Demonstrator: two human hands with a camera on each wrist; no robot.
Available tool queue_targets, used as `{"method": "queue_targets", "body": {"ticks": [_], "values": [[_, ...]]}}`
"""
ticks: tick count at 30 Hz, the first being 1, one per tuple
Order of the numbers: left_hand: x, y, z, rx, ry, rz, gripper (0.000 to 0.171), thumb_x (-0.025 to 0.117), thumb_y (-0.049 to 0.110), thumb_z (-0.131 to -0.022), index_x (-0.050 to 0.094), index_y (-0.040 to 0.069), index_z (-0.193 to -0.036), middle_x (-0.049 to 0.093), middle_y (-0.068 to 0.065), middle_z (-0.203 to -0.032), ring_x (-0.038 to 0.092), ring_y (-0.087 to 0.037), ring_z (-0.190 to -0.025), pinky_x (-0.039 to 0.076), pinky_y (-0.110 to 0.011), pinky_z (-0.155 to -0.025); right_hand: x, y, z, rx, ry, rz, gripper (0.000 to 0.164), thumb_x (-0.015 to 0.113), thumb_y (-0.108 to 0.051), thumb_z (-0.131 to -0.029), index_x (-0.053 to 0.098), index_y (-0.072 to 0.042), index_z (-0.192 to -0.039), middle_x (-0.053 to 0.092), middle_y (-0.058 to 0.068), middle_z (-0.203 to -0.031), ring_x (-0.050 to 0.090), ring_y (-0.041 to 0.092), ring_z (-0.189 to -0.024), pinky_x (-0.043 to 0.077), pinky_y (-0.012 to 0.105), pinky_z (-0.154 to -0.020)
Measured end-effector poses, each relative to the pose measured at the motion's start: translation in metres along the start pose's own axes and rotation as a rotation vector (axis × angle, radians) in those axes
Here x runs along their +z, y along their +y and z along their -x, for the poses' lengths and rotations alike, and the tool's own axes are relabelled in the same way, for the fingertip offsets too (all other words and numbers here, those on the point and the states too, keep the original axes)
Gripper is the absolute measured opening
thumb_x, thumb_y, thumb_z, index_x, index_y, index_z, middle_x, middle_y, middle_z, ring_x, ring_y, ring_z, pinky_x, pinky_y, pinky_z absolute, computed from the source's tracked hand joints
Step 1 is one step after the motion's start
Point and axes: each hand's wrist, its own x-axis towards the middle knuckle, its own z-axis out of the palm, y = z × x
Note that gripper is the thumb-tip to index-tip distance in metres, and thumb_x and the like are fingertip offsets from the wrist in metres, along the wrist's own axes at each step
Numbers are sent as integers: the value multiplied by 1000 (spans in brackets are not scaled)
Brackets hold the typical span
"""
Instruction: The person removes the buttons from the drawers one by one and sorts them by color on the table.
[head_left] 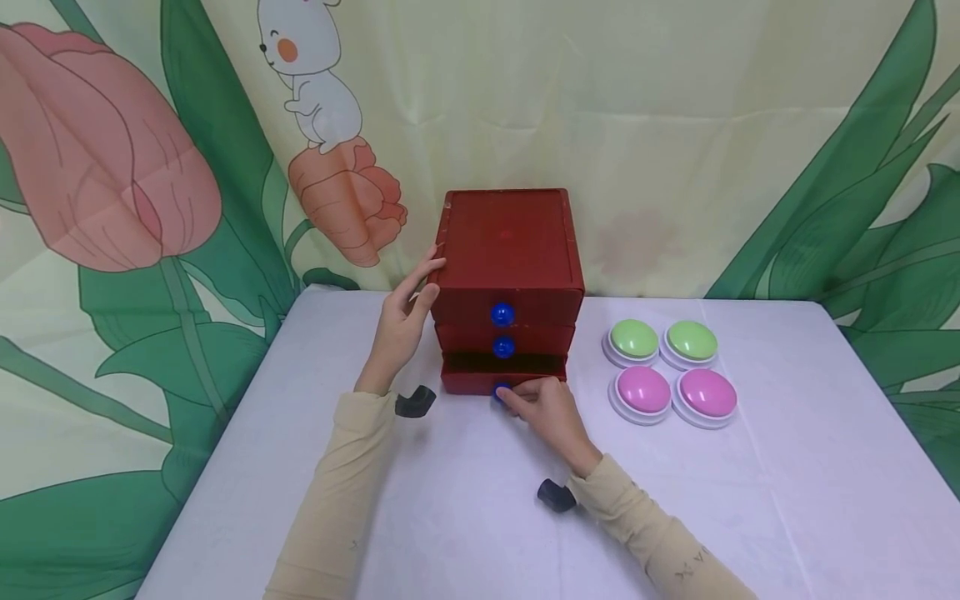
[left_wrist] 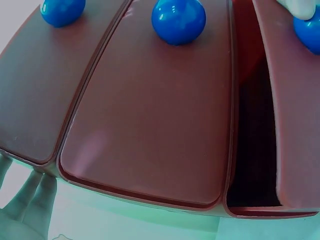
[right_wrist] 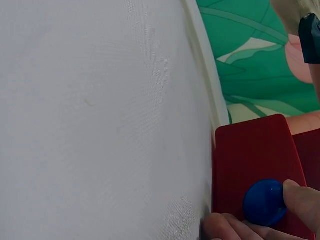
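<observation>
A dark red cabinet (head_left: 506, 242) with three stacked drawers stands at the far side of the table, a round blue knob on each drawer. The bottom drawer (head_left: 467, 383) is pulled partly out, and a dark gap shows behind its front in the left wrist view. With thumb and fingers my right hand (head_left: 553, 414) pinches the bottom drawer's blue knob (right_wrist: 265, 202). My left hand (head_left: 397, 329) rests on the cabinet's left side, its fingers extended along the wall. The upper knob (head_left: 502, 314) and middle knob (head_left: 504, 347) sit on closed drawers.
To the right of the cabinet are two green push-button lights (head_left: 634, 339) and two pink ones (head_left: 643, 390) on white bases. Black wrist-worn pieces (head_left: 557, 496) show beside both sleeves. Behind the white-covered table (head_left: 480, 517) hangs a printed curtain (head_left: 675, 167).
</observation>
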Motion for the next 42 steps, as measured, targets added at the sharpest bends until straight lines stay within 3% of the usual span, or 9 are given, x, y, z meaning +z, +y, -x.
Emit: {"method": "queue_targets", "body": {"ticks": [16, 29, 36, 42], "values": [[1, -1, 0, 14, 7, 2, 41, 48, 12, -105, 49, 2, -144, 32, -7, -161, 31, -17, -148, 36, -47, -115, -1, -1, -15, -14, 38, 25, 27, 75, -33, -90, 81, -7, -84, 74, 2, -70, 64, 9, -62, 48, 24, -54], [2, -3, -1, 25, 10, 13, 40, 46, 7, -105, 49, 1, -144, 32, -6, -161, 30, -14, -148, 34, -46, -117, -3, 0, -25, 4, 42, 24, 30, 74, -34, -90, 80, -6, -83, 74, 5, -70, 67, 14, -64, 47, 24, -54], [0, -32, -4, 52, 23, -5, 40, 48, 17, -105, 52, 18, -145, 35, 11, -159, 32, -6, -146, 38, -42, -115, -1, 1, -29, 9, 45, 23, 29, 73, -34, -90, 80, -6, -83, 74, 5, -69, 67, 14, -63, 47, 24, -54], [2, -12, -1, 28, 21, 21, 41, 48, 13, -105, 50, 6, -145, 33, -2, -161, 30, -14, -148, 36, -46, -116, -2, 0, -31, 16, 46, 15, 28, 73, -34, -90, 80, -7, -83, 74, 4, -70, 68, 13, -65, 49, 25, -55]]}}
